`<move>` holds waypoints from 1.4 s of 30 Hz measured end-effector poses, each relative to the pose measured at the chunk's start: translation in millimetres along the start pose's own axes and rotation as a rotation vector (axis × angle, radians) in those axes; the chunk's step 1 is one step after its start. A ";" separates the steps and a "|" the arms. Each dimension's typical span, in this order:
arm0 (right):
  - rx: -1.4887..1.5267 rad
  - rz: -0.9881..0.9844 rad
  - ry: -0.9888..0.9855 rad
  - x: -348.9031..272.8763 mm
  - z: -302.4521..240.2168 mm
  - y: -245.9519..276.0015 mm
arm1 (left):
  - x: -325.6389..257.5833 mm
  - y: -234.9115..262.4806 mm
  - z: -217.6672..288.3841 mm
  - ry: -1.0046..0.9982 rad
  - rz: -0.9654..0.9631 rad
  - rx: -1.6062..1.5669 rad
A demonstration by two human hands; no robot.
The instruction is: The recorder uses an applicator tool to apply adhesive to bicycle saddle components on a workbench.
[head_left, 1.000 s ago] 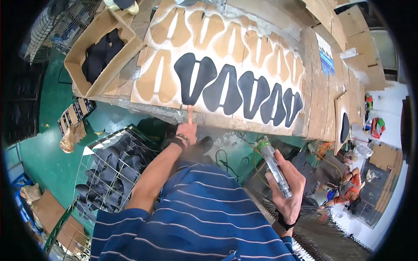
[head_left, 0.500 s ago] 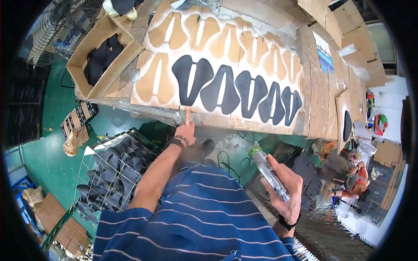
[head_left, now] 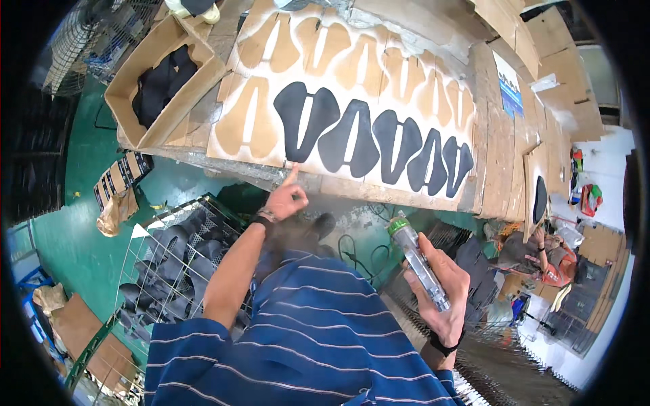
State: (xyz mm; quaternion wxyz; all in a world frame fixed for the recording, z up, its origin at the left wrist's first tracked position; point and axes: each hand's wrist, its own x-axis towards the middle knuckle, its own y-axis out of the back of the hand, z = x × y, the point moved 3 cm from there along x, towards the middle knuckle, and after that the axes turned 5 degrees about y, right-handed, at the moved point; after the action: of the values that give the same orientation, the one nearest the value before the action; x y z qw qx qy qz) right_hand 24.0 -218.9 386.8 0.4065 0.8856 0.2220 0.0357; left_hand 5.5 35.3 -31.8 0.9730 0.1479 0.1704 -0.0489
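My left hand reaches up to the table's near edge with its index finger stretched out. That fingertip is at the narrow lower end of the leftmost black cut-out piece, by the cardboard's rim; whether it touches the piece I cannot tell. The thumb and other fingers curl into a loop with nothing visible inside. At the lower right, my right hand grips a clear cylinder with a green end, tilted with the green end toward the table. Several slotted black pieces lie in a row on the white-dusted cardboard sheet.
An open cardboard box with black pieces stands at the table's left. Below it, a wire basket holds dark grey pieces. A black piece on a board is at the right end. Another person is at the far right.
My left hand's finger still points at the same spot, while its wrist has shifted slightly left and its thumb and fingers now form a loop. The person at the right has raised an arm.
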 end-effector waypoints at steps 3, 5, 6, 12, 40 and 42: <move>0.000 -0.035 0.006 2.8 -2.6 -3.4 | 7.8 16.8 -18.2 0.288 0.039 -0.815; -0.007 -0.036 0.010 2.3 -2.3 -4.7 | 7.1 18.5 -10.5 0.216 0.112 -1.109; -0.011 -0.033 0.009 2.0 -2.0 -5.1 | 7.8 19.0 -2.9 0.177 0.145 -1.254; 0.009 0.037 0.008 5.1 -4.7 -0.5 | 6.1 11.1 8.9 0.222 0.220 -1.398; -0.013 -0.100 0.060 -2.5 6.5 16.4 | -100.0 19.5 -212.1 1.064 0.176 -0.531; -0.005 -0.021 0.032 -2.1 5.4 16.4 | -112.8 12.4 -211.9 1.095 0.173 -0.507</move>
State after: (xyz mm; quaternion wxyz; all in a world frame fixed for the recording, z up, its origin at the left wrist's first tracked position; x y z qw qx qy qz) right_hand 29.5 -233.0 395.5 0.4053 0.8816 0.2375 0.0465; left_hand -165.6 116.7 -179.7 0.7492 -0.0714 0.6398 0.1557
